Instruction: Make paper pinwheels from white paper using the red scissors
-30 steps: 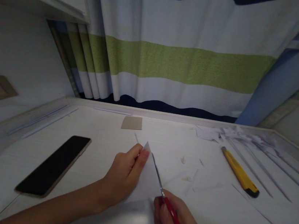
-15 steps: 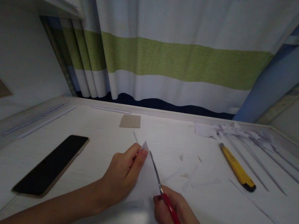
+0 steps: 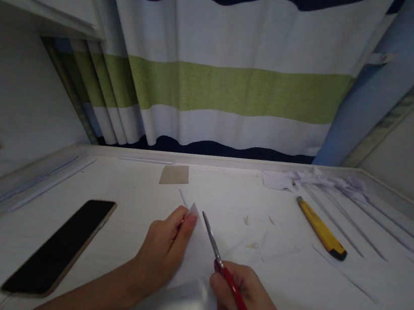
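My left hand (image 3: 164, 246) pinches a white piece of paper (image 3: 195, 257) between thumb and fingers, near its pointed top corner. A thin white strip (image 3: 183, 197) pokes out above those fingers. My right hand (image 3: 245, 300) grips red-handled scissors (image 3: 230, 280). The metal blades point up and to the left, close beside the paper's right edge. Whether they touch the paper I cannot tell. Part of the handles is hidden by my fingers.
A black phone (image 3: 61, 247) lies at left and a yellow utility knife (image 3: 321, 228) at right. Crumpled paper (image 3: 314, 182) and several thin paper rolls (image 3: 346, 221) are behind the knife. A cardboard square (image 3: 174, 174) lies at the back; small paper scraps (image 3: 252, 245) lie beyond the scissors.
The camera view has shifted a little. The scissor blades are slightly farther from the paper's edge than before. Both hands keep their hold.
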The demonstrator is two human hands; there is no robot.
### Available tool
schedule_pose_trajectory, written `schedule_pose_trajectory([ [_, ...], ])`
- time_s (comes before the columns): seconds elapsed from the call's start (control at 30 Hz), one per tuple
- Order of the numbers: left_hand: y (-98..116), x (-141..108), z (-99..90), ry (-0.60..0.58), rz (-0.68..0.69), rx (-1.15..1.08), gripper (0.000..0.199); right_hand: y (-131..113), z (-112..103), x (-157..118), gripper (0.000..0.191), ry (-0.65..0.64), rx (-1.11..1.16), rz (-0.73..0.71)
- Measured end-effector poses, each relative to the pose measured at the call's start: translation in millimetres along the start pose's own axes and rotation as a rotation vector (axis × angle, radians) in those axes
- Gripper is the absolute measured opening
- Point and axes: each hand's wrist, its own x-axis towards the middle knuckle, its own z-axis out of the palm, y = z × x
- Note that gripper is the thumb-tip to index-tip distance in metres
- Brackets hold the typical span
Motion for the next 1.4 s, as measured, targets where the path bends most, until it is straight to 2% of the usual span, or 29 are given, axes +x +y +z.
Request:
schedule_pose_trajectory([
  [0.13,-1,3,-0.4,0.018,0.012,0.016,0.031,1,-14,10,0.041,0.128,-0.080,-0.143],
  [0.23,-3,6,0.6,0.017,0.021,0.028,0.031,0,-31,21,0.042,0.253,-0.397,-0.197],
  [0.43,-13,12,3.9,0.007,0.011,0.063,0.032,-2,-68,42,0.037,0.474,-0.773,-0.252],
  [0.53,-15,13,4.2,0.002,0.011,0.070,0.033,-2,-78,44,0.032,0.538,-0.982,-0.235],
  [0.73,-16,16,3.4,-0.006,-0.020,0.078,0.034,1,-74,39,0.026,0.469,-1.231,-0.197],
  [0.93,-24,18,7.2,-0.111,-0.082,0.014,0.032,-2,-74,37,0.026,0.425,-1.308,-0.205],
  [1.2,-38,29,3.3,-0.145,-0.143,-0.091,0.029,-7,-73,43,0.031,0.427,-1.414,-0.214],
  [1.3,-41,33,0.4,-0.137,-0.169,-0.147,0.028,-10,-69,51,0.028,0.370,-1.463,-0.241],
  [1.4,-46,35,0.2,-0.137,-0.205,-0.207,0.027,-9,-66,63,0.022,0.260,-1.516,-0.272],
])
